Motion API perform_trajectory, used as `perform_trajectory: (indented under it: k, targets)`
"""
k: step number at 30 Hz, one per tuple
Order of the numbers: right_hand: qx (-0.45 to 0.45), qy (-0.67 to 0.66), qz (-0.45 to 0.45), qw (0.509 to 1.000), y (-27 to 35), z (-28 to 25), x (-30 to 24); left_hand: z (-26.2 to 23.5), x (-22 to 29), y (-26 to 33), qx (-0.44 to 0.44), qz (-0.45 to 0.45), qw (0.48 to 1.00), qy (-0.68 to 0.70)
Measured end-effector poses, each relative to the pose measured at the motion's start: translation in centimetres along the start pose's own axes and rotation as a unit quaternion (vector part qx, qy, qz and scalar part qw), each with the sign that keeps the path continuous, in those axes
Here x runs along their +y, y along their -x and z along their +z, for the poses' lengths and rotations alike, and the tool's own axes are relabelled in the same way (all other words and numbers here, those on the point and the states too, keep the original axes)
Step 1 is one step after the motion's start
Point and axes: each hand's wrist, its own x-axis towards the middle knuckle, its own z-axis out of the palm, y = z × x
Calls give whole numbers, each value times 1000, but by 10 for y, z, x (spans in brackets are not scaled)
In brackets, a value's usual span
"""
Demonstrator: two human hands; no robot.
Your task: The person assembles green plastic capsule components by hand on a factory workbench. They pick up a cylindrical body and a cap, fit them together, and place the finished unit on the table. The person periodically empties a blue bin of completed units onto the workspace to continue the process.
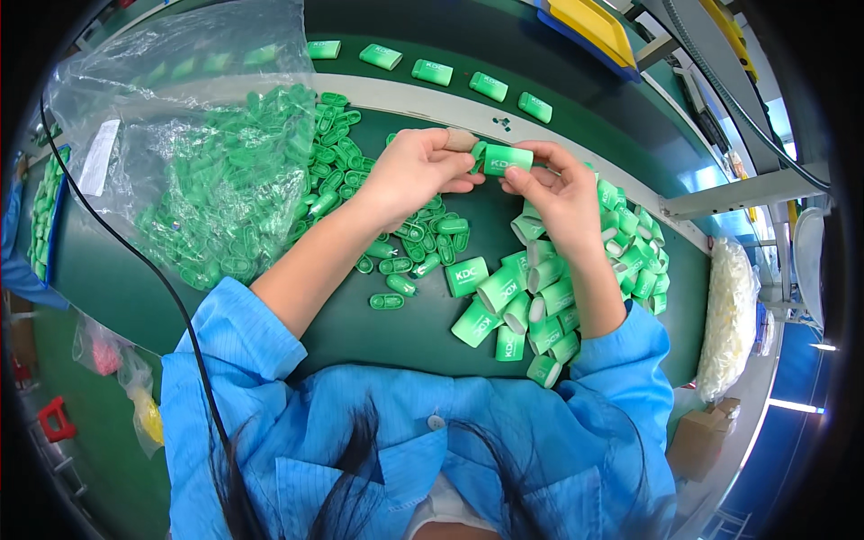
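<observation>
Over the green tabletop, my two hands meet in front of me. My right hand grips a green oval plastic shell with pale print between thumb and fingers. My left hand pinches a small green plastic end piece against the shell's left end; whether it sits inside cannot be told. Beneath my left forearm and hand lies a heap of similar oval end pieces, some with metal prongs. A pile of hollow green shells lies below and around my right wrist.
A clear plastic bag spills end pieces at the left. Beyond a pale rail, several green shells stand in a row on a dark green belt. A black cable crosses the left side. A bulging white bag is at the right.
</observation>
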Motion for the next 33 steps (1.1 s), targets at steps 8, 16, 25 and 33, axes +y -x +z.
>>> perform_trajectory:
  k: [8, 16, 25, 33]
  targets:
    - [7, -100, 55, 993, 2, 0, 6, 13, -7, 3, 83, 77, 992, -59]
    - [-21, -89, 58, 994, 3, -8, 2, 16, -1, 9, 59, 142, 975, -160]
    - [-24, -75, 40, 996, 5, -8, 2, 12, 0, 8, 60, 109, 987, -100]
    - [-11, -50, -1, 999, 7, -5, 2, 22, -5, 13, 83, 184, 966, -160]
